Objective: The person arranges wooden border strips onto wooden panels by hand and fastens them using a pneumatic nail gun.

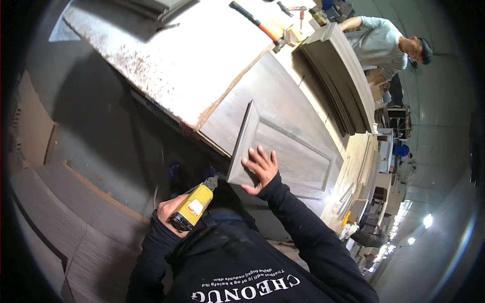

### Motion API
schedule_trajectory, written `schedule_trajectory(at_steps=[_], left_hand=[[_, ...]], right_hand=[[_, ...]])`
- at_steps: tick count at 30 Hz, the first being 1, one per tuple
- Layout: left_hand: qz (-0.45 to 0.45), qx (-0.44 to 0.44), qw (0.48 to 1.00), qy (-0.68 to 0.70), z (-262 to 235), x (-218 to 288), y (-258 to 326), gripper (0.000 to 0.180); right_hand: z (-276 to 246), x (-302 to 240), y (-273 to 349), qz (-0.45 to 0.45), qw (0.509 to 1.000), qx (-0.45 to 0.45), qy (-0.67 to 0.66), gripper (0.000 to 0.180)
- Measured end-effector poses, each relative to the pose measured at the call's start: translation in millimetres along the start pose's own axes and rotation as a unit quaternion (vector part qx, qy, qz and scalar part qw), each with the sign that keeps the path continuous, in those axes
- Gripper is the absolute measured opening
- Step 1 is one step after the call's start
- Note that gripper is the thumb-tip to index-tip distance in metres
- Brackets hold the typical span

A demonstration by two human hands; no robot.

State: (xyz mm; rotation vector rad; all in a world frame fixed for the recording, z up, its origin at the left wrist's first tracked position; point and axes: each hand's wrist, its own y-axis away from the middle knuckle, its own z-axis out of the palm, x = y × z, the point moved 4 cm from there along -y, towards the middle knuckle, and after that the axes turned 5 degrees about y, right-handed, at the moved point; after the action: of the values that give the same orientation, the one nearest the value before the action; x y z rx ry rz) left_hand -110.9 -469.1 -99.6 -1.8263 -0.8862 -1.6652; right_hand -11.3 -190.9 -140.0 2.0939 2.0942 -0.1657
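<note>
A framed wooden panel (293, 146), grey-brown with a raised border, lies on the workbench near its front edge. Spread flat over the panel's near left corner is my right hand (261, 170), its fingers apart and gripping nothing. My left hand (169, 214) is wrapped round a yellow nail gun (197, 204) with a dark nose. I hold this tool low in front of my body, off the bench and apart from the panel. The nose points up toward the bench edge. Part of my left hand's grip is hidden behind the tool's body.
Beneath the panel is a flat wooden board (273, 76); cardboard (172, 55) covers the bench beyond it. A hammer (257, 25) lies at the back. Stacked wooden panels (336, 76) stand at right, beside a co-worker (379, 43). Stacked boards (65, 212) fill the lower left.
</note>
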Motion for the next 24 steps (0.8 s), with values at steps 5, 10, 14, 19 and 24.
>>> schedule_trajectory(at_steps=[5,10,14,19,24], left_hand=[[0.001,0.006,0.999,-0.052,-5,15,3,0.038],[0.039,0.054,0.995,-0.080,-8,6,10,0.035],[0.111,0.083,0.981,-0.134,-17,20,-19,0.034],[0.185,0.035,0.947,-0.262,-18,38,-101,0.037],[0.145,0.037,0.849,-0.507,-13,6,-230,0.052]], right_hand=[[3,0,45,-0.057,0.998,-0.026,0.003,0.074],[-11,-10,51,-0.048,0.996,-0.054,-0.051,0.085],[-24,3,69,0.079,0.991,0.084,-0.069,0.085],[-17,58,166,0.539,0.790,0.293,-0.001,0.086],[25,90,224,0.792,0.578,0.135,-0.143,0.100]])
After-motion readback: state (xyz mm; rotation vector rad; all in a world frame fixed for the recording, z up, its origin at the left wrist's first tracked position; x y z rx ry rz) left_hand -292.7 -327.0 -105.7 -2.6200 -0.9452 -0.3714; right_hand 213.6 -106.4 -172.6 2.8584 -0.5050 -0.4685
